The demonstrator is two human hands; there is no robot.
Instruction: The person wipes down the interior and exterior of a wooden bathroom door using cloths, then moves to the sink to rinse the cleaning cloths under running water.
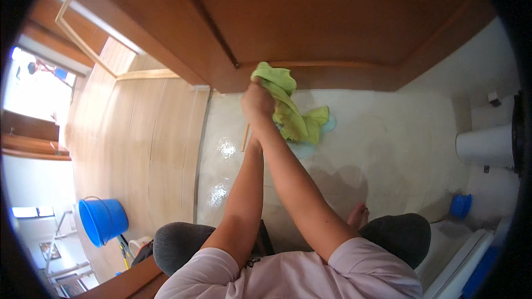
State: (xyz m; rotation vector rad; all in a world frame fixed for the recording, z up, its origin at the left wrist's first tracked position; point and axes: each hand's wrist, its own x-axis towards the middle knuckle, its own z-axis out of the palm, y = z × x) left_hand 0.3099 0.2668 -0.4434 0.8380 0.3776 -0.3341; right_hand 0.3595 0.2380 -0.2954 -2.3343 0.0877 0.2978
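Observation:
My right hand (258,99) is closed around a lime-green cloth (286,104) near the lower edge of a brown wooden door panel (316,20). The cloth's upper end lies against the panel; its lower folds hang towards the pale tiled floor (399,141). My left forearm (245,182) crosses beneath the right wrist, and my left hand is hidden behind it and the cloth. A thin light-coloured stick (245,137) shows beside the wrists. Pale blue-green patches (303,149) show under and beside the cloth.
To the left, a threshold strip (202,153) borders a wood-look floor (137,145) with a blue bucket (103,221) and a light wooden frame (145,74). A toilet (484,145) and a small blue container (460,206) are at right. The tiles shine near my left arm.

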